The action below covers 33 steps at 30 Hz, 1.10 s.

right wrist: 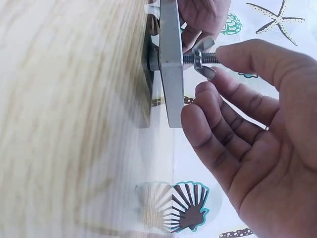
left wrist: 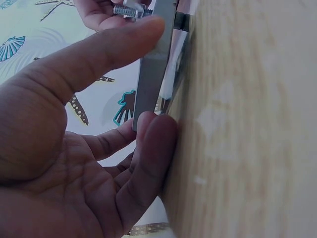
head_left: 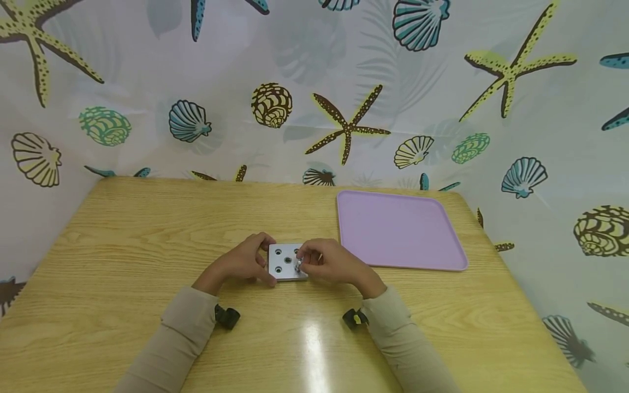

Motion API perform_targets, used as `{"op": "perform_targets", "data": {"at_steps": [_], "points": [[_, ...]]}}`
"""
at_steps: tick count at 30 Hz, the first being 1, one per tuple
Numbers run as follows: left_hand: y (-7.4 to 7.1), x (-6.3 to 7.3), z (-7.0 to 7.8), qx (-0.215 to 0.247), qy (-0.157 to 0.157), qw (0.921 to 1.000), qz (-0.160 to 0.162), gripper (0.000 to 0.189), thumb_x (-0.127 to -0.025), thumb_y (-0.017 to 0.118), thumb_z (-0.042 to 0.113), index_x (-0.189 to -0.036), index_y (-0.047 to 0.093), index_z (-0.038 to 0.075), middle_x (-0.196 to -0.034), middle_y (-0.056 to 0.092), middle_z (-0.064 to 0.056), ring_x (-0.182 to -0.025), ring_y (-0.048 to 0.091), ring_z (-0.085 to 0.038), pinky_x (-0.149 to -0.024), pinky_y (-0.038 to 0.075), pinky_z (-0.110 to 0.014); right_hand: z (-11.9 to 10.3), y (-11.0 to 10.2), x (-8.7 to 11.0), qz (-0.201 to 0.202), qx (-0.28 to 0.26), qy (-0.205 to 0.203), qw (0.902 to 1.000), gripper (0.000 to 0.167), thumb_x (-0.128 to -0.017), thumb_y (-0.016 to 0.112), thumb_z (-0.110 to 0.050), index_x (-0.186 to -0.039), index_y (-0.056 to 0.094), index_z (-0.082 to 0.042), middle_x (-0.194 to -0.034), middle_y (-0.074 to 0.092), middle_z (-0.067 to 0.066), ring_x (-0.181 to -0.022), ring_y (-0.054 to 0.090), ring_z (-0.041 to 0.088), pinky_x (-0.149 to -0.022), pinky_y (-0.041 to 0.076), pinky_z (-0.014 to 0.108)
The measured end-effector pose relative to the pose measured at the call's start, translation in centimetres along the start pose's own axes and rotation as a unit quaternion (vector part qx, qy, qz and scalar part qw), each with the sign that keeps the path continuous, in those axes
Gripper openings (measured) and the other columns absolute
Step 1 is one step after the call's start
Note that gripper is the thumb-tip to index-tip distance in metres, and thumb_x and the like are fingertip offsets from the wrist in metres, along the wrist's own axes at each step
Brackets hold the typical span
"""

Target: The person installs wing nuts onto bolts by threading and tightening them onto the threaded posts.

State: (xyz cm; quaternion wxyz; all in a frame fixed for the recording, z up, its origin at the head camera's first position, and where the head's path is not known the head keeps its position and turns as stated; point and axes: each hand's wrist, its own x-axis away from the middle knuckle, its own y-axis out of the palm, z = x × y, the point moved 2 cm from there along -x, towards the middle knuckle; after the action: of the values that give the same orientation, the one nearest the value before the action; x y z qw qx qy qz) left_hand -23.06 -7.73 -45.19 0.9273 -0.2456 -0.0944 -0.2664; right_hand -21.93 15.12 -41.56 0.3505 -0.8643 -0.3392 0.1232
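A square silver metal plate [head_left: 284, 265] with several round holes lies flat in front of me, raised slightly off the wood. My left hand [head_left: 242, 260] grips its left side, thumb on the near edge and fingers at the far edge. From the plate's right part a threaded bolt [right wrist: 188, 59] stands upright, with a wing nut [right wrist: 198, 59] on its thread a little above the plate. My right hand [head_left: 333, 263] pinches the wing nut, its thumb by the bolt's tip and its index finger against one wing. Beneath the plate, a round dark piece [right wrist: 154, 60] shows in line with the bolt.
A pale purple tray [head_left: 400, 229] lies at the back right of the wooden table [head_left: 162, 234], close beyond my right hand. A cloth [head_left: 304, 65] printed with shells and starfish hangs behind the table and along its sides.
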Motion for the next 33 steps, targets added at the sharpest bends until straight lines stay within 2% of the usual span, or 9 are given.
{"op": "perform_targets", "data": {"at_steps": [8, 12, 20, 28, 33], "points": [[0.01, 0.06, 0.05, 0.001, 0.001, 1.0000, -0.001, 0.082, -0.068, 0.091, 0.009, -0.136, 0.045, 0.007, -0.128, 0.043, -0.013, -0.092, 0.052, -0.022, -0.060, 0.051, -0.030, 0.22, -0.16, 0.06, 0.006, -0.010, 0.017, 0.9998, 0.004, -0.093, 0.066, -0.011, -0.092, 0.067, -0.007, -0.081, 0.065, 0.004, -0.070, 0.055, 0.005, -0.065, 0.050, 0.019], [0.00, 0.11, 0.07, 0.000, 0.004, 1.0000, -0.002, 0.082, -0.068, 0.091, 0.009, -0.136, 0.045, 0.007, -0.128, 0.043, -0.013, -0.092, 0.052, -0.022, -0.060, 0.051, -0.030, 0.07, -0.17, -0.02, 0.007, -0.003, 0.011, 0.9999, 0.005, -0.092, 0.063, -0.007, -0.096, 0.066, -0.007, -0.080, 0.066, 0.003, -0.071, 0.057, 0.005, -0.065, 0.051, 0.019], [0.04, 0.22, 0.07, 0.002, 0.005, 1.0000, -0.006, 0.082, -0.069, 0.090, 0.011, -0.137, 0.044, 0.005, -0.130, 0.042, -0.015, -0.091, 0.052, -0.021, -0.059, 0.052, -0.030, -0.22, 0.14, -0.15, -0.015, 0.001, -0.005, 0.9999, 0.025, -0.091, 0.063, -0.005, -0.115, 0.066, -0.003, -0.085, 0.069, 0.006, -0.073, 0.057, 0.003, -0.069, 0.052, 0.019], [0.10, 0.17, 0.11, 0.003, 0.002, 1.0000, -0.004, 0.082, -0.068, 0.091, 0.010, -0.136, 0.045, 0.006, -0.128, 0.043, -0.014, -0.090, 0.052, -0.021, -0.059, 0.051, -0.030, -0.19, -0.10, 0.08, 0.006, 0.004, -0.006, 1.0000, 0.013, -0.092, 0.066, -0.008, -0.104, 0.069, -0.005, -0.091, 0.067, 0.006, -0.078, 0.056, 0.004, -0.071, 0.052, 0.019], [0.03, 0.13, 0.08, 0.004, 0.004, 1.0000, -0.003, 0.082, -0.068, 0.091, 0.009, -0.136, 0.045, 0.006, -0.128, 0.043, -0.014, -0.091, 0.053, -0.021, -0.060, 0.052, -0.030, -0.30, -0.21, 0.07, 0.008, -0.001, -0.008, 0.9999, 0.013, -0.092, 0.065, -0.006, -0.105, 0.066, -0.004, -0.088, 0.067, 0.006, -0.077, 0.057, 0.005, -0.069, 0.053, 0.019]]}}
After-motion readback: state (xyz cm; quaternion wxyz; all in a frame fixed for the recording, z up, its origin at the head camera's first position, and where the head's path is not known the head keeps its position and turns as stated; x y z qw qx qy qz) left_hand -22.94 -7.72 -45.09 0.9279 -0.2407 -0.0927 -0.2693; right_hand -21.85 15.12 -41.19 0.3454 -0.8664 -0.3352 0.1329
